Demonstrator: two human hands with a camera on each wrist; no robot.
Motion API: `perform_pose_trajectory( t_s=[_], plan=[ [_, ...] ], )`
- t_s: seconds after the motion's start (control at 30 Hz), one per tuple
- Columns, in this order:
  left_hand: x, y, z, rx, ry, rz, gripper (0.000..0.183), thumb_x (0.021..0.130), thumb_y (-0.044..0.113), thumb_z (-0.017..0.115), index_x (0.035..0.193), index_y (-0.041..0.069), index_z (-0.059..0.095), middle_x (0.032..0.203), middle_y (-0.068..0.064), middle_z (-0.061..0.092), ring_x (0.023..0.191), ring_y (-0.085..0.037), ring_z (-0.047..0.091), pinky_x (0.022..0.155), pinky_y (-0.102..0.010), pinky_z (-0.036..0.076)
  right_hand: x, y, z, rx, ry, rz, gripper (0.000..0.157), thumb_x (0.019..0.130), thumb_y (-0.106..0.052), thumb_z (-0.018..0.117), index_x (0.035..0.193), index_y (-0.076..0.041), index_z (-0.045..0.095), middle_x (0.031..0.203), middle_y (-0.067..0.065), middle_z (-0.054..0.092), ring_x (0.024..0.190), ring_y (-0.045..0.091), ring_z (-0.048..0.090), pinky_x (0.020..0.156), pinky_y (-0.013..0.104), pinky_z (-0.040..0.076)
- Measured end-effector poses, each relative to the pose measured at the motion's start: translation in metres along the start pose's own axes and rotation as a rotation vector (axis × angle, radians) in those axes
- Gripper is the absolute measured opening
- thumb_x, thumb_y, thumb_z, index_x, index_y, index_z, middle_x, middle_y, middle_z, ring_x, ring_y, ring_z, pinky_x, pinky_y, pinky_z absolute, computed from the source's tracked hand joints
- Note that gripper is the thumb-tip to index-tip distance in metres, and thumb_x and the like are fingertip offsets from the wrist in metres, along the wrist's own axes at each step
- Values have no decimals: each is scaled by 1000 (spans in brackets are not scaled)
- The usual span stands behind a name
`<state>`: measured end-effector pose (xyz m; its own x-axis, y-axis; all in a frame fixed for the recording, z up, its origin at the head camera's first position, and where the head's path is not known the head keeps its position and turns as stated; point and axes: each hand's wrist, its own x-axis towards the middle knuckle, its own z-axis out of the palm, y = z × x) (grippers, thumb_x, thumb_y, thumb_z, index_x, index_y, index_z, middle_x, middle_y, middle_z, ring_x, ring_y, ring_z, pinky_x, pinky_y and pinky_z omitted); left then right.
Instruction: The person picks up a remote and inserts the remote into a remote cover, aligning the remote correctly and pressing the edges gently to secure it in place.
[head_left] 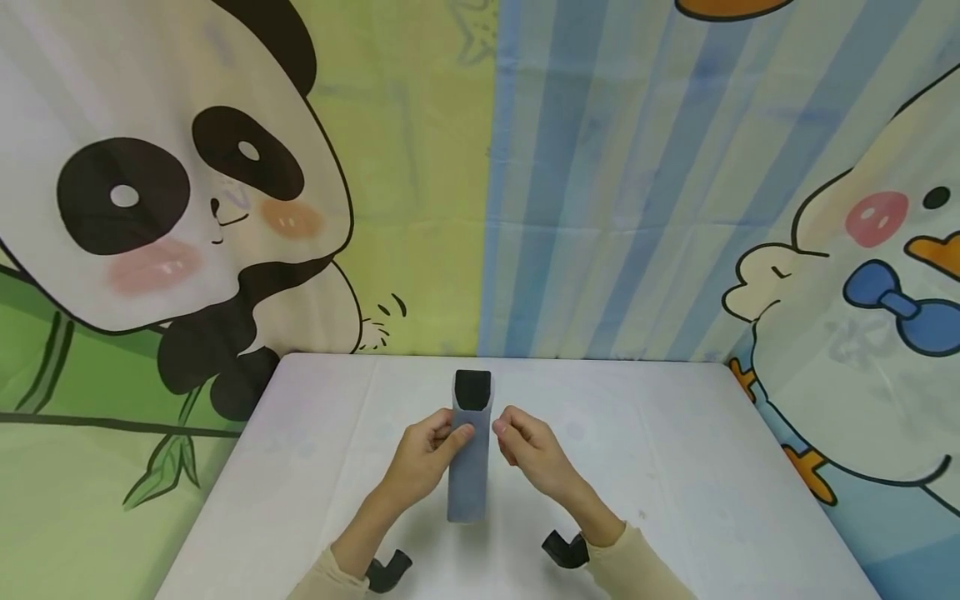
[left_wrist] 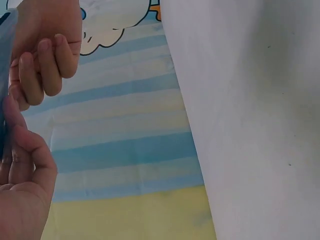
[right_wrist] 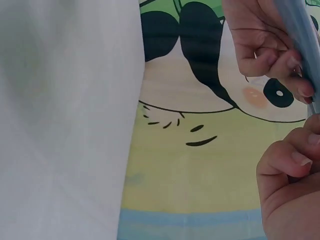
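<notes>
An upright, long, narrow blue-grey case [head_left: 468, 475] with a black section at its top end is at the middle of the head view, above the white table. My left hand [head_left: 423, 458] grips it from the left, thumb across its front and fingers behind. Just off its right edge, my right hand [head_left: 536, 454] has curled fingers, with nothing visible in them. Only a blue strip of the case [right_wrist: 302, 37] shows in the right wrist view, beside the left hand [right_wrist: 265, 45]. At the left wrist view's edge, the case is mostly cut off.
The white table [head_left: 637, 467] spreads under both hands. Behind it hangs a cloth backdrop [head_left: 420, 208] with a cartoon panda and a white bird. Black curved pieces [head_left: 390, 572] sit by both wrists, next to the beige sleeves [head_left: 637, 567].
</notes>
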<state>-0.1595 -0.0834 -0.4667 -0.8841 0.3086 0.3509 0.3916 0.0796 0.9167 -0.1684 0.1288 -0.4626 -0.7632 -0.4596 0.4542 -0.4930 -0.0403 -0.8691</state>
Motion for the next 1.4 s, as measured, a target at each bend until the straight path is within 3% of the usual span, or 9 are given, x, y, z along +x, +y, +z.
perform_pose_trajectory(
  t_s=[0.13,0.23,0.37,0.47,0.63,0.8,1.03,1.2,1.4],
  plan=[
    [-1,3,3,-52,-106,-31,20,104,17,58,114,1,62,76,3,64,60,-7,52,55,-22,44,4,0,-3,30,-36,-65,25,105,6,42,82,-4,47,58,8,38,48,13,34,40,26,28],
    [-2,4,3,-91,-168,-42,23,103,18,59,116,-1,58,79,1,66,65,-7,58,59,-22,48,6,0,-4,113,-77,-74,27,106,5,39,80,-3,44,55,8,33,44,16,28,38,26,24],
    [-3,3,2,-127,-195,-49,25,103,16,59,119,-3,57,91,-4,71,80,-12,66,71,-28,56,7,1,-4,249,-126,-43,29,108,0,36,80,-1,39,54,9,27,42,18,21,37,28,20],
    [-3,3,2,-150,-201,-49,25,105,16,56,120,-4,55,91,-6,68,79,-12,62,71,-28,53,6,3,-2,254,-136,-18,29,109,-7,39,81,0,41,56,7,28,43,15,23,39,27,20],
    [-3,4,1,-159,-192,-89,31,105,18,57,128,-2,52,98,-5,71,85,-16,66,75,-30,54,4,6,0,217,-177,-20,27,109,-9,42,83,-1,46,57,6,30,44,13,25,39,27,21],
    [-2,8,-1,-144,-163,-86,63,101,16,63,153,5,30,91,-7,75,88,-23,72,79,-34,57,4,6,-1,299,-207,-48,28,109,-5,39,81,-1,45,55,6,27,44,16,22,39,28,19],
    [6,14,5,-216,-182,-52,72,100,12,63,159,10,21,80,-7,72,76,-16,66,76,-31,54,9,-2,0,423,-57,-55,37,108,-6,40,70,-5,39,54,5,24,43,21,18,38,31,16],
    [9,16,8,-175,-127,-47,74,99,14,65,159,12,22,77,-5,70,70,-14,60,72,-28,52,18,-9,-2,394,30,-26,39,106,-7,44,67,-4,39,54,4,25,42,20,18,38,30,16],
    [4,13,7,-140,-72,-67,76,99,15,66,159,8,20,86,-4,74,82,-20,70,78,-32,56,21,-9,-8,240,-53,-1,35,106,-3,44,71,-4,45,54,4,29,44,18,23,40,30,20]
  ],
)
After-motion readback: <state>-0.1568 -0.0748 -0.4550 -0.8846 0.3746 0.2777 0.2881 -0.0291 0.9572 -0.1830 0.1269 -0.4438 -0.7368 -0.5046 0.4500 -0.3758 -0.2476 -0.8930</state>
